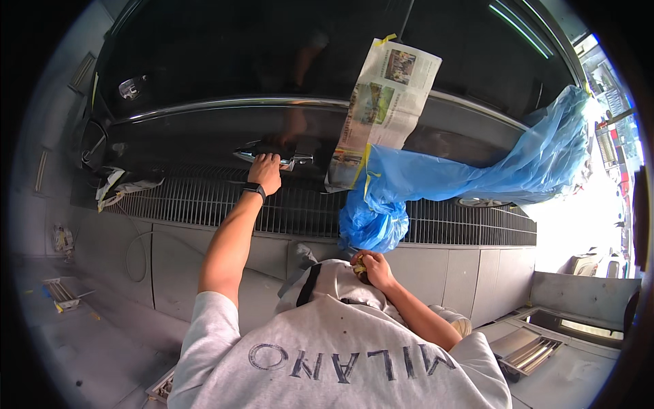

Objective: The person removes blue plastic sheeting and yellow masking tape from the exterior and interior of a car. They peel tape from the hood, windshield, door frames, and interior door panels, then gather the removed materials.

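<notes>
My left hand (pixel 267 173) reaches out to the dark car door (pixel 211 140), its fingers curled over the chrome door handle (pixel 248 157). Close to my body, my right hand (pixel 379 268) is closed round a crumpled yellowish wad (pixel 360 270), perhaps used masking tape; most of it is hidden by the fingers. To the right of the handle, a newspaper sheet (pixel 385 112) hangs against the car's side, with yellow tape (pixel 385 39) at its top edge. Blue plastic film (pixel 436 174) joins its lower part along a yellow tape strip and spreads right, with a bunched heap below.
A slatted floor grate (pixel 211 203) runs beneath the car's side. At the left, a hose (pixel 139 262) loops over the grey floor, and scraps of masking paper (pixel 116 187) hang at the car's lower edge. Metal vents (pixel 528 351) lie at the lower right.
</notes>
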The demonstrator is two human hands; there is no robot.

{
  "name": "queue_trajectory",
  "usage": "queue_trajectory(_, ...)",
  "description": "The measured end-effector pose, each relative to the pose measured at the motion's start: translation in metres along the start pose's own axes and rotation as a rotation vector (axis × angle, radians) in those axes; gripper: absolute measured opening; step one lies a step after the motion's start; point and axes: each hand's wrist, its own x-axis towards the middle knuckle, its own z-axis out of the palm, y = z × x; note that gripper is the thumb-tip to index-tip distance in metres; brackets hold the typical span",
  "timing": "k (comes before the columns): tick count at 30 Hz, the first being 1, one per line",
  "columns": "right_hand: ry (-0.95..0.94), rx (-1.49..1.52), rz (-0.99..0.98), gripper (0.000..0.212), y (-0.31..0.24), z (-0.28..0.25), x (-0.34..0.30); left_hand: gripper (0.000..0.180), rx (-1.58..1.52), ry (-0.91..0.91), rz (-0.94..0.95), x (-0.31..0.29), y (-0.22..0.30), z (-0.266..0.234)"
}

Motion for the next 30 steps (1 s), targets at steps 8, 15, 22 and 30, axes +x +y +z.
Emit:
queue_trajectory(8, -0.268, 0.109, -0.023, 0.036, 0.024, -0.047, -0.012, 0.027, 0.158, -0.115, -0.063, -0.099, 0.026, -0.018)
queue_trajectory(15, -0.179, 0.18, 0.079, 0.038, 0.069, -0.091, -0.037, 0.053, 0.214, -0.249, -0.192, -0.239, 0.035, -0.038)
queue_trajectory(22, -0.321, 0.161, 0.109, 0.035, 0.082, -0.1, -0.04, 0.047, 0.33, -0.26, -0.408, -0.394, 0.029, -0.042)
queue_trajectory(30, -0.343, -0.369, -0.156, 0.038, 0.079, -0.067, -0.003, 0.055, -0.327, 1.005, -0.652, -0.413, 0.163, -0.165)
